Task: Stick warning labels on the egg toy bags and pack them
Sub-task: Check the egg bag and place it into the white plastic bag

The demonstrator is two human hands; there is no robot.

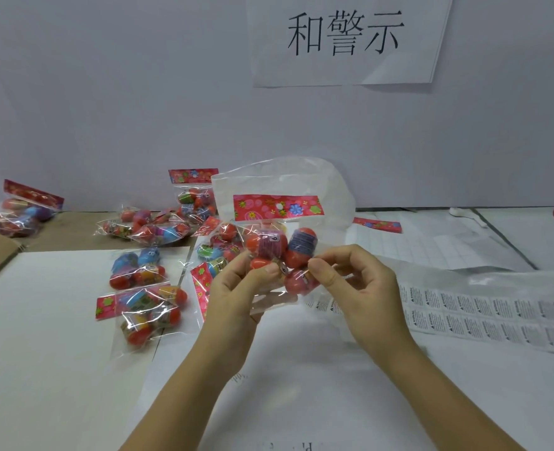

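The left hand (236, 288) grips the egg toy bag (279, 242) above the surface (301, 385). The right hand (353, 281) pinches its side, apparently through a clear outer bag (301, 177).

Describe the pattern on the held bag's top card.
The card is red with pink, blue and green flowers; the head view shows it.

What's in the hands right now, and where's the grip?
One egg toy bag, upright. Left hand grips its lower left; right hand pinches its lower right edge.
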